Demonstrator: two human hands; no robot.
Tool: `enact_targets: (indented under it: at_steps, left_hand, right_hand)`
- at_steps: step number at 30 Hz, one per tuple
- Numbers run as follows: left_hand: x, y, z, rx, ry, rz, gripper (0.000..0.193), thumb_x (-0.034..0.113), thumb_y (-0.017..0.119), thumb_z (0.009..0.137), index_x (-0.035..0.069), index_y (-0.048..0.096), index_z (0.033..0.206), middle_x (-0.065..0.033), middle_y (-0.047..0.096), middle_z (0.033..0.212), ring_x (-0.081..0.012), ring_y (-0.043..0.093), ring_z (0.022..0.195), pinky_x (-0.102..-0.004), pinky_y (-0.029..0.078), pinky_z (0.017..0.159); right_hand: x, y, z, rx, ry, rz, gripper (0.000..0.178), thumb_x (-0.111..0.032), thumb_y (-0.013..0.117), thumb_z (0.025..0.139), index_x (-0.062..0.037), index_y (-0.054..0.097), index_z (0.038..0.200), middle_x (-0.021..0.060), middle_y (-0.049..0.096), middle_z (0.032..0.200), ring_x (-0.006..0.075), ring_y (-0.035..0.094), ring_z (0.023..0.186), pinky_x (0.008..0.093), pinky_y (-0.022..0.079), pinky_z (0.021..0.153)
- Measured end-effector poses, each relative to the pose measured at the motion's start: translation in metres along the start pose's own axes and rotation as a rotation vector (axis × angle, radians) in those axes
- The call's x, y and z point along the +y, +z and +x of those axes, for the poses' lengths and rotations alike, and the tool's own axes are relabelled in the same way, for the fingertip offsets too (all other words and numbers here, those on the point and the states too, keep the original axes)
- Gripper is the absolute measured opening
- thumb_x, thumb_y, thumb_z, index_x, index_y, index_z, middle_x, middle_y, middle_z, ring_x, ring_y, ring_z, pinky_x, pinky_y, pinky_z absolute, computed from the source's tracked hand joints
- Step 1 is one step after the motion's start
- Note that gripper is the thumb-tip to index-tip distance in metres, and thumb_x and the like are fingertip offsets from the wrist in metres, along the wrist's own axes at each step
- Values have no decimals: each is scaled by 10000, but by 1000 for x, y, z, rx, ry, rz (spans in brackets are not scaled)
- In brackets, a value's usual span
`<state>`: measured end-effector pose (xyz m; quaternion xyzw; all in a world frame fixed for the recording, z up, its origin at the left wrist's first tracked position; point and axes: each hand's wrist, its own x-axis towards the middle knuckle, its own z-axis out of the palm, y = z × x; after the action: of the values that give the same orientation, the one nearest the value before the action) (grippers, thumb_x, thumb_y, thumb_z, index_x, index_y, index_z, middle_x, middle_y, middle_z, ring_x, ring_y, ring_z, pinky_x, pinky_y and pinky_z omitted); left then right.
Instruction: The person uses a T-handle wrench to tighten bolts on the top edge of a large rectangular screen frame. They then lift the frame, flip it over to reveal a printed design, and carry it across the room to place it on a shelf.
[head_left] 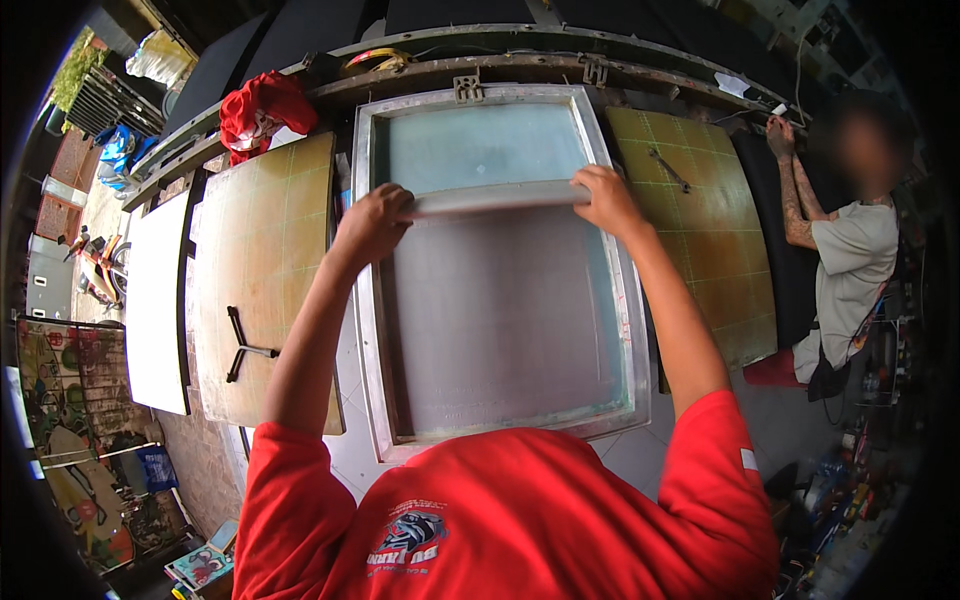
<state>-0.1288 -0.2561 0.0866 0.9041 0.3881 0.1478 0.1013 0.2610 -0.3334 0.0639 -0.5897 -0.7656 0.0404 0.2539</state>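
A long pale squeegee lies crosswise inside a metal-framed printing screen. My left hand is closed around its left end, and my right hand grips the right end. Both arms stretch forward, away from my body. Beyond the squeegee the mesh looks pale green-blue; on the near side it is greyish and slightly see-through. Metal hinge clamps sit at the screen's far edge. The squeegee's lower edge is blurred, so I cannot tell how it meets the mesh.
Yellowish boards flank the screen: the left one bears a three-armed wrench, the right one a small wrench. A red cloth hangs over the far rail. At right stands another person, hands raised near the rail.
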Motion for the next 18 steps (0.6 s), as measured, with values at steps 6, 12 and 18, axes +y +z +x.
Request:
enact_targets:
  at_steps: [6,12,18]
  left_hand:
    - [14,12,-42,12,41,22,381,149,698,767,73,607,1129,-125,640,1108,-332,621,993,-427,529,821]
    - [10,-31,1,-72,-15,-94,347,153,688,792,54,606,1114,-174,657,970,-357,630,926,-437,508,774]
    - [-13,-4,13,-91,15,-5,354,172,705,755,57,626,1080,-173,669,944,-363,645,898,-434,529,789]
  right_hand:
    - [-32,-5,-44,-50,74,1,371,-57,764,648,-21,615,986,168,652,948,354,636,883,417,522,752]
    - [-22,-39,12,-124,89,30,304,-72,740,650,-6,653,934,188,662,887,353,647,829,420,512,731]
    - [-1,-4,17,-56,2,24,355,-56,765,637,-27,686,982,180,673,931,359,645,886,414,519,801]
